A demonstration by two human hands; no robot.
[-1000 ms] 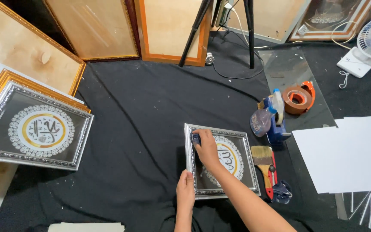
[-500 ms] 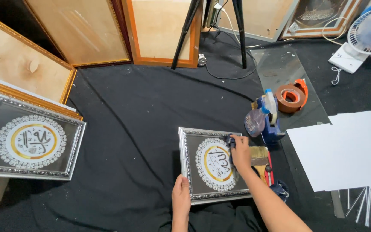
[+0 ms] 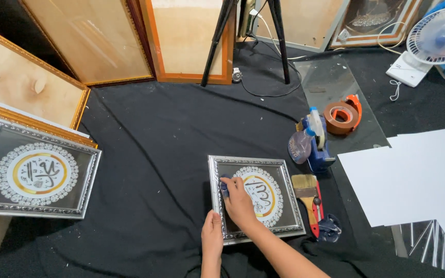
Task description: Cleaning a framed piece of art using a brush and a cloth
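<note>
Silver-framed picture lies flat on black cloth, glass up, within easy reach of the seated person. Right hand presses a small blue cloth onto the glass near the frame's left side, fingers curled down over it in a wiping grip. Left hand rests on the frame's lower-left corner, fingers closed loosely against the edge, apparently to keep it from sliding under the rubbing.

Beside the frame to the right lie a brush and a red cutter, with a spray bottle and tape roll just beyond, laid out close for the working hand. White sheets sit further right; a matching framed piece rests well apart at far left, on a gold frame.

Half a second earlier the right hand was at the frame's upper-right corner, near the brush; it has since swept across the glass to the left side. Left hand has stayed at the lower-left corner, and the frame has not shifted on the cloth.
</note>
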